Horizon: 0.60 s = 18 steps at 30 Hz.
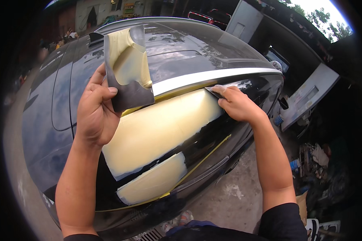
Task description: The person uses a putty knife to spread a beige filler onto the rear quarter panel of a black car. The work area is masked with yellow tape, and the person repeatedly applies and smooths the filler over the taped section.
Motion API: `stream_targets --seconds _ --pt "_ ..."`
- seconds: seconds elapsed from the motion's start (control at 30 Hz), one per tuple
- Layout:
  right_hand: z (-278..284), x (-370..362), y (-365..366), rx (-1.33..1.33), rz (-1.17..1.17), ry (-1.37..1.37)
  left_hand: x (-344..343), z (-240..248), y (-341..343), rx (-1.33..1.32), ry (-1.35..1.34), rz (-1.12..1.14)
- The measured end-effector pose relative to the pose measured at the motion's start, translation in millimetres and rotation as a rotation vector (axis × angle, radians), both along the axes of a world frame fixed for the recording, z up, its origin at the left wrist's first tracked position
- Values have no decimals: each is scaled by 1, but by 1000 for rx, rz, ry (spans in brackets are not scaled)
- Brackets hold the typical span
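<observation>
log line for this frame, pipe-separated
left hand: holds paste-coated board | right hand: holds dark spreader at upper-right end of large cream patch | smaller patch: below, on dark car

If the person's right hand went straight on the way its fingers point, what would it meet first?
Probably the yellow tape along the cream filler, just ahead of the right hand, though depth is hard to judge here.

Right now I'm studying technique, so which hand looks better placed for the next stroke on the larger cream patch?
Probably the right hand: it grips a dark spreader at the larger cream filler patch's upper-right corner. The left hand is occupied, holding up a filler-loaded dark board.
</observation>
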State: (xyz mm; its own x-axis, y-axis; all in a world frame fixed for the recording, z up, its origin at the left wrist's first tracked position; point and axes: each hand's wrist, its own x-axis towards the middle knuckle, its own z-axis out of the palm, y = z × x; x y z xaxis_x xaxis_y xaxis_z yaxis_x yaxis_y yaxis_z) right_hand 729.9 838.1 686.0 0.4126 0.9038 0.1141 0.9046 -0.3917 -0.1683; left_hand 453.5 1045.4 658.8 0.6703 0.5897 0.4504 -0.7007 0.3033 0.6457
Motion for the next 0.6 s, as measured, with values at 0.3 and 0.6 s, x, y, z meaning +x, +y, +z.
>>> stream_targets --seconds 0.3,0.6 --pt "-5 -38 19 -4 1 -86 -1 -2 1 -2 24 -7" --pt "-9 -91 31 -51 51 -77 1 1 -3 5 3 -1"
